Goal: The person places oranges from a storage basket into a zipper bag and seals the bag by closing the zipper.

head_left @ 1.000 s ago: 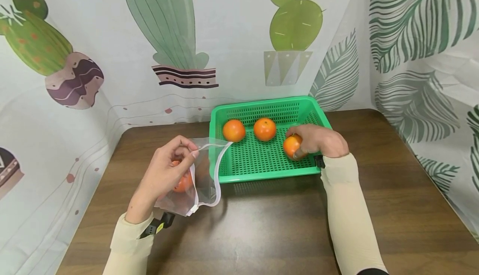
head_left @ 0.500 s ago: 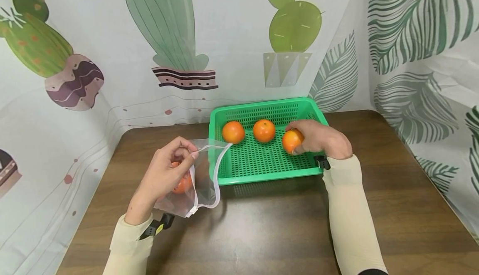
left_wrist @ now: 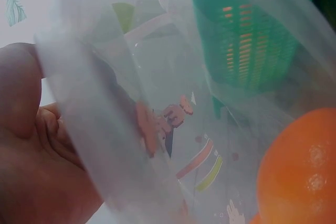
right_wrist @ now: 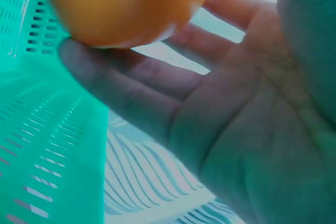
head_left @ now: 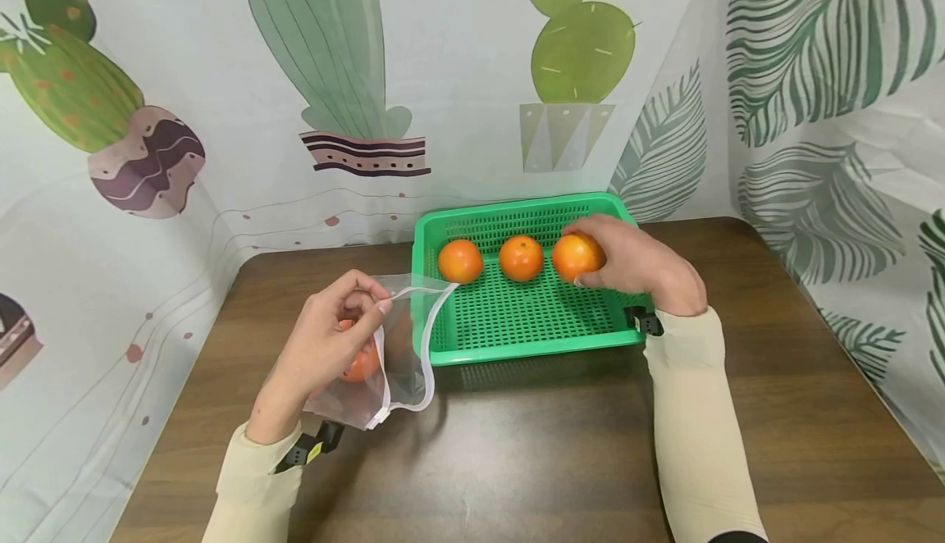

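"So, from the head view, where's the held fruit (head_left: 577,257)?"

"At the right part of the green basket (head_left: 517,352), gripped by the right hand (head_left: 627,257) between curled fingers and thumb; whether it clears the floor, I can't tell"

"And the clear bag (head_left: 406,354)?"

"Just beside the basket's left end, its edge pinched by the left hand (head_left: 325,346), a bagged fruit (head_left: 360,365) inside. Its mouth faces the basket, so the line between them runs leftward, in front of the middle fruit (head_left: 521,258) and left fruit (head_left: 461,262)"

"Left wrist?"

"Film crosses the hand; the bagged fruit is lower right"

"Right wrist?"

"Held fruit beyond the palm, against the fingers; round, so no long axis shows"
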Demonstrator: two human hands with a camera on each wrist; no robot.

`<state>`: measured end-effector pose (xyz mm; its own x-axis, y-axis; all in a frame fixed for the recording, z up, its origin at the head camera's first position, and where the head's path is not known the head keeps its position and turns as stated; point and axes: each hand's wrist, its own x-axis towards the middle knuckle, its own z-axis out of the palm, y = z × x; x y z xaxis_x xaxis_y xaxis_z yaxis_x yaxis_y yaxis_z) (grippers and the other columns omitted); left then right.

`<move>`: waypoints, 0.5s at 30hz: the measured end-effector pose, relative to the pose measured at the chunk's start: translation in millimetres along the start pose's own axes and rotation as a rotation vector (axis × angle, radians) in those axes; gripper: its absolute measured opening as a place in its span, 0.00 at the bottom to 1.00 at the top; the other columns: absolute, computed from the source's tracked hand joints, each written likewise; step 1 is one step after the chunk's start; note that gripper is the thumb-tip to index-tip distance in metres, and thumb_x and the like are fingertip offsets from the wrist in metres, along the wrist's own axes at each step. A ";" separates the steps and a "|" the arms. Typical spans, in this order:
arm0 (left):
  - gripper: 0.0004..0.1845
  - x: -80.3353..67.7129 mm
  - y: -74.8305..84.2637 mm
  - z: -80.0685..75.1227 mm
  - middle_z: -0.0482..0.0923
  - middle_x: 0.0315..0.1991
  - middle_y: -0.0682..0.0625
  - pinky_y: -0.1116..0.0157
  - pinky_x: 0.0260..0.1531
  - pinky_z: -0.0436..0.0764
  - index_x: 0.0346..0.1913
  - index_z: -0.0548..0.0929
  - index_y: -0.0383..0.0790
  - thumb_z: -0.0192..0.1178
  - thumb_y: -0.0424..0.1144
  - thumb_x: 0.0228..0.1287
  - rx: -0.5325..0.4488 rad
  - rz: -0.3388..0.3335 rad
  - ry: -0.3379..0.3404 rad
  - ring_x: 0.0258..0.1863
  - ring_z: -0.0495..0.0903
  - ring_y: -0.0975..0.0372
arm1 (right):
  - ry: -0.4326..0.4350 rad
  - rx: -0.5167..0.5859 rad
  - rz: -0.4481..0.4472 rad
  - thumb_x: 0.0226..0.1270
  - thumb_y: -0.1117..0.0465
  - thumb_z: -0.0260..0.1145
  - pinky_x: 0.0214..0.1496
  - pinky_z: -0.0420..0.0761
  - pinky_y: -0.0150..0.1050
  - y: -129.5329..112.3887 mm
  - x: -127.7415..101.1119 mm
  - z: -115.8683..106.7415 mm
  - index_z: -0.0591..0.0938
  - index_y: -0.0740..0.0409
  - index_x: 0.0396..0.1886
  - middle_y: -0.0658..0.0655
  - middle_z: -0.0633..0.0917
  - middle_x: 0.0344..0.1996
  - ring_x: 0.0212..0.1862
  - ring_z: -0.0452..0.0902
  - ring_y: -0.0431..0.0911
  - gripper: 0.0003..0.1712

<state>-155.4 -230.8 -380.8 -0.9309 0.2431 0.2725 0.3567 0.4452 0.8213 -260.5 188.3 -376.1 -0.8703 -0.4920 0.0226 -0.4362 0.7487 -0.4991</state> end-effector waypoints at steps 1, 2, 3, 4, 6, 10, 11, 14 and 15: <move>0.04 -0.1 -0.2 0.2 0.80 0.23 0.52 0.65 0.24 0.78 0.46 0.81 0.47 0.65 0.34 0.76 -0.005 -0.002 -0.002 0.19 0.76 0.58 | 0.018 0.003 -0.010 0.59 0.63 0.83 0.60 0.77 0.60 -1.1 -0.9 -1.1 0.80 0.56 0.66 0.60 0.80 0.61 0.58 0.74 0.57 0.35; 0.04 -0.1 -0.2 0.3 0.80 0.23 0.52 0.65 0.23 0.78 0.46 0.81 0.47 0.65 0.34 0.76 -0.011 -0.004 -0.004 0.18 0.76 0.58 | 0.037 0.003 -0.015 0.59 0.63 0.83 0.60 0.77 0.60 -1.7 -1.5 -1.9 0.80 0.56 0.66 0.60 0.80 0.61 0.58 0.74 0.57 0.36; 0.04 -0.1 0.0 0.4 0.80 0.23 0.52 0.65 0.23 0.78 0.46 0.81 0.46 0.65 0.34 0.76 -0.013 -0.004 -0.005 0.19 0.76 0.58 | 0.054 0.001 -0.023 0.59 0.62 0.83 0.61 0.77 0.59 -2.8 -2.1 -3.0 0.79 0.56 0.67 0.59 0.80 0.61 0.59 0.74 0.57 0.36; 0.04 0.0 0.1 0.4 0.80 0.24 0.52 0.65 0.23 0.78 0.46 0.81 0.46 0.65 0.34 0.76 -0.017 -0.005 -0.007 0.18 0.76 0.58 | 0.070 0.001 -0.027 0.59 0.62 0.83 0.61 0.76 0.59 -3.5 -2.4 -3.8 0.79 0.55 0.67 0.59 0.79 0.61 0.59 0.74 0.57 0.37; 0.04 0.1 0.2 0.4 0.80 0.24 0.51 0.64 0.20 0.78 0.47 0.81 0.45 0.65 0.34 0.76 -0.028 -0.009 -0.012 0.18 0.76 0.57 | 0.091 0.002 -0.033 0.59 0.62 0.83 0.62 0.76 0.60 -5.2 -3.0 -5.3 0.78 0.55 0.69 0.59 0.79 0.62 0.60 0.74 0.57 0.39; 0.04 -0.2 0.8 0.0 0.79 0.24 0.50 0.64 0.18 0.78 0.47 0.81 0.45 0.65 0.35 0.76 -0.038 -0.015 -0.016 0.17 0.76 0.57 | 0.117 -0.002 -0.032 0.59 0.62 0.83 0.64 0.75 0.61 -8.5 -4.5 -7.5 0.76 0.55 0.72 0.59 0.77 0.65 0.61 0.74 0.58 0.41; 0.04 -0.4 0.9 -0.1 0.79 0.23 0.50 0.64 0.18 0.78 0.47 0.81 0.46 0.65 0.35 0.76 -0.038 -0.015 -0.015 0.17 0.76 0.57 | 0.121 -0.002 -0.033 0.59 0.62 0.83 0.65 0.74 0.61 -9.8 -5.1 -8.2 0.76 0.55 0.73 0.59 0.77 0.66 0.61 0.73 0.58 0.42; 0.04 -0.7 0.8 -0.4 0.79 0.23 0.50 0.64 0.18 0.78 0.47 0.81 0.46 0.65 0.34 0.76 -0.037 -0.014 -0.013 0.17 0.76 0.56 | 0.136 -0.005 -0.040 0.59 0.62 0.83 0.66 0.74 0.61 -12.5 -6.8 -9.6 0.75 0.55 0.73 0.59 0.77 0.66 0.62 0.74 0.58 0.42; 0.04 -0.7 1.0 -0.6 0.79 0.23 0.50 0.64 0.18 0.78 0.47 0.81 0.46 0.65 0.34 0.76 -0.036 -0.013 -0.011 0.17 0.76 0.57 | 0.142 -0.005 -0.043 0.59 0.62 0.83 0.66 0.74 0.61 -13.4 -7.3 -9.9 0.75 0.55 0.73 0.59 0.77 0.66 0.62 0.74 0.58 0.42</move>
<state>-154.4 -231.0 -379.9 -0.9345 0.2473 0.2559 0.3411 0.4176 0.8421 -250.5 186.2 -361.0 -0.8741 -0.4562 0.1669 -0.4750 0.7306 -0.4904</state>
